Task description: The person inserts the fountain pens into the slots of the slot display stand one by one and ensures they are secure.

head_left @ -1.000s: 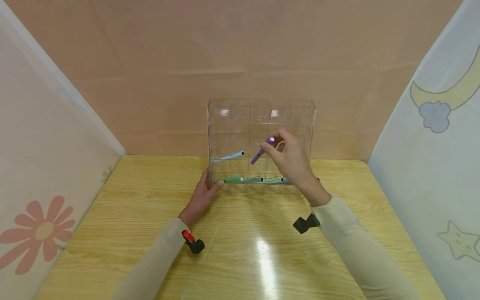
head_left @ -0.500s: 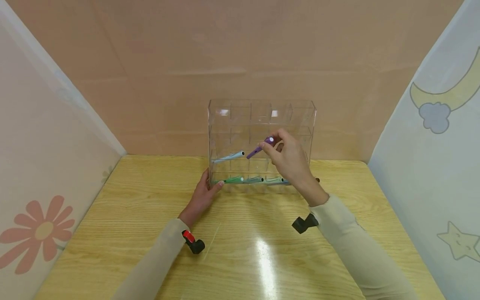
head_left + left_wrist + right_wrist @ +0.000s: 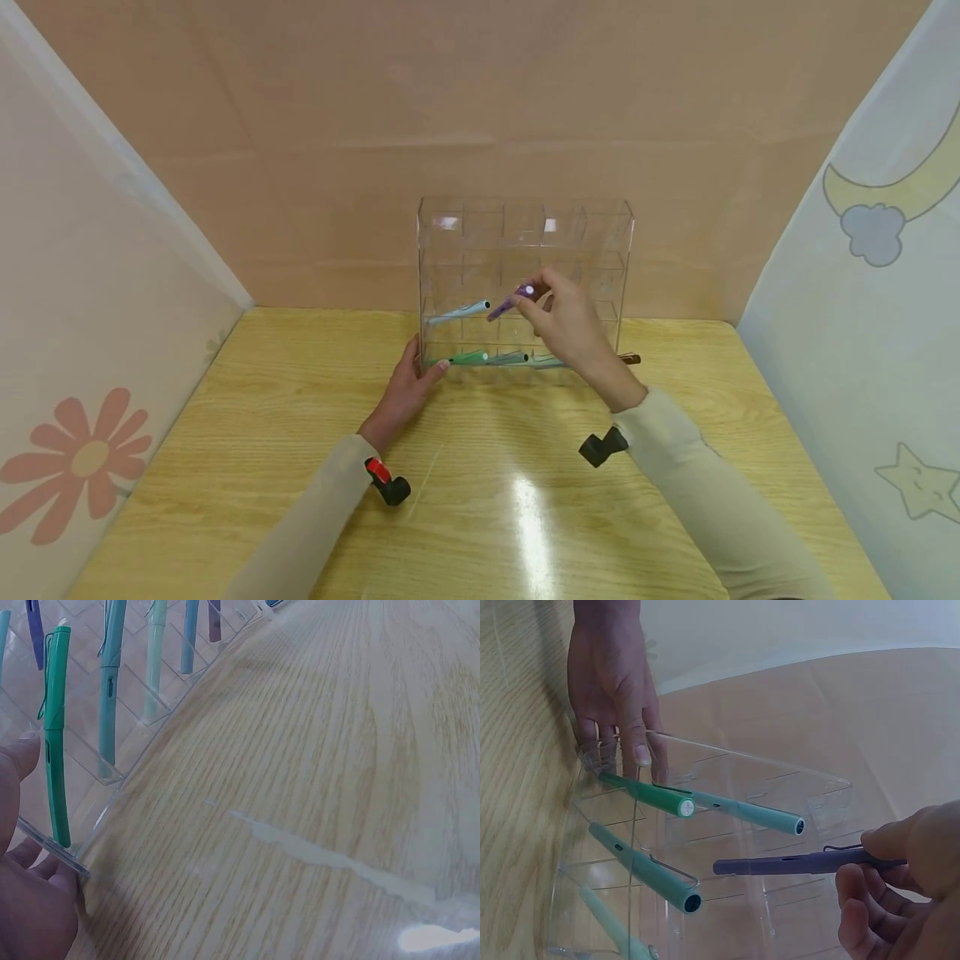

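Observation:
A clear acrylic pen rack (image 3: 420, 250) with several compartments stands upright on the table. My left hand (image 3: 401, 396) grips its lower left corner, thumb in front and fingers round the side. Between thumb and fingertips, my right hand (image 3: 573, 329) pinches a purple pen (image 3: 780, 864), its free end pointing left at the rack's front. A light blue pen (image 3: 459, 312) leans in the leftmost compartment of a middle row, just left of the purple pen's tip. Along the bottom row lie a green pen (image 3: 56, 742), a teal pen (image 3: 109, 697) and a pale green pen (image 3: 155, 664).
A brown pen (image 3: 632, 359) pokes out at the rack's lower right, partly behind my right wrist. The wooden table (image 3: 480, 517) runs up to a tan backdrop (image 3: 337, 167). Patterned panels (image 3: 75, 250) flank both sides.
My right hand has moved slightly left and down with the purple pen, bringing its tip close to the light blue pen's end. The left hand has kept its place on the rack.

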`<action>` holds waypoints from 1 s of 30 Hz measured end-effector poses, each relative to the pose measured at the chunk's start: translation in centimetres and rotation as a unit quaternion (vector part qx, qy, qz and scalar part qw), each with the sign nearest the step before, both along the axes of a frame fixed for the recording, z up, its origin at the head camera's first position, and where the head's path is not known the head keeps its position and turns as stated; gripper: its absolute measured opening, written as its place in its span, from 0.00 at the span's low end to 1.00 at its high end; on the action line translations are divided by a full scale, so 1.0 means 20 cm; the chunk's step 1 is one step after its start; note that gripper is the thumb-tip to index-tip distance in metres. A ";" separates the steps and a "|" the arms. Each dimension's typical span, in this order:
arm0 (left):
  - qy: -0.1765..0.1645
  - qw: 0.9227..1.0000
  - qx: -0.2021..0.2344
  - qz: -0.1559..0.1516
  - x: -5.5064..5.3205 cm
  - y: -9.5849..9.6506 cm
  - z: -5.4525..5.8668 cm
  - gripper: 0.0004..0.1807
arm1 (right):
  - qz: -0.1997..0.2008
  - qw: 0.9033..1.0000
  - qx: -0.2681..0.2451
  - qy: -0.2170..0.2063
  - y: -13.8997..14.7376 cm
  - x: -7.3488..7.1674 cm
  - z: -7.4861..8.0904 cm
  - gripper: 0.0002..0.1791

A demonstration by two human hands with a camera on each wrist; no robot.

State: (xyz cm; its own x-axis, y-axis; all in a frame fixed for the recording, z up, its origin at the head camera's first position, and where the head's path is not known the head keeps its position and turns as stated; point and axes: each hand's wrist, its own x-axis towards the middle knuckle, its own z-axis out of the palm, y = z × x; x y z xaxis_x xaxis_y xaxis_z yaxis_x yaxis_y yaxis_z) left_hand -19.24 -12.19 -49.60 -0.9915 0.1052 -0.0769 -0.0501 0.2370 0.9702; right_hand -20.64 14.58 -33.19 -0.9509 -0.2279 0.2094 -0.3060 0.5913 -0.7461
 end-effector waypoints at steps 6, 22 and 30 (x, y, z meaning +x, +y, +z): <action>0.004 1.000 0.005 -0.001 0.00 0.01 0.02 0.47 | 0.003 1.000 0.014 -0.011 0.00 -0.01 -0.02 0.18; 0.001 1.000 0.014 -0.002 0.00 0.02 0.02 0.48 | 0.004 0.998 0.044 -0.047 0.00 -0.04 -0.10 0.19; 0.012 1.000 0.018 -0.002 0.00 0.02 0.01 0.46 | 0.000 0.997 0.053 -0.048 0.00 -0.05 -0.12 0.18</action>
